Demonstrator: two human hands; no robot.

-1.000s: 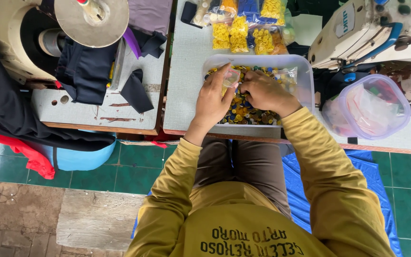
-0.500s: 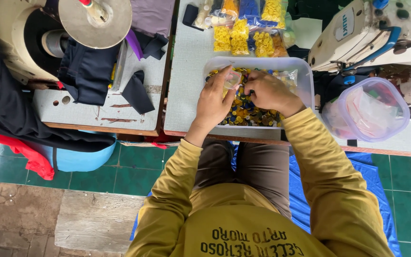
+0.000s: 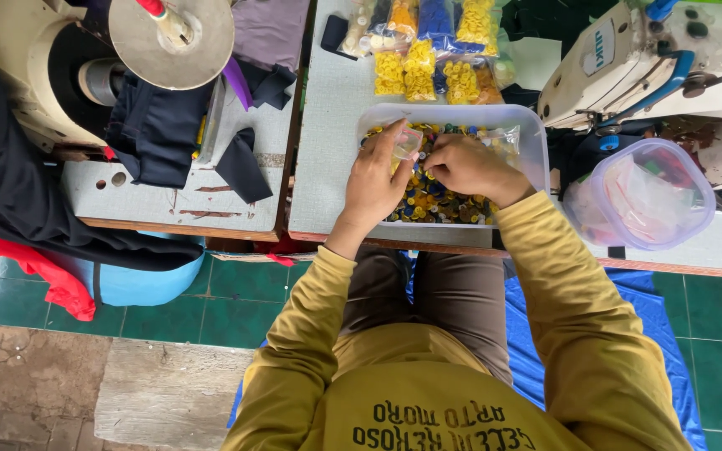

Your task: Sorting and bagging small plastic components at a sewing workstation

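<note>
Both my hands are in the clear plastic tray of small buttons, working a little clear bag.

My left hand is curled, thumb and fingers pinching the small clear bag and holding it up over the tray's left part. My right hand is just beside it, fingertips bunched together at the bag's mouth; I cannot tell whether they hold a button. The tray sits on the grey desk right in front of me, filled with yellow, blue and dark buttons. Beyond the tray lie packets of sorted buttons, mostly yellow. To the right stand a white sewing machine and a lidded clear container; dark cloth pieces lie on the neighbouring desk to the left.
</note>
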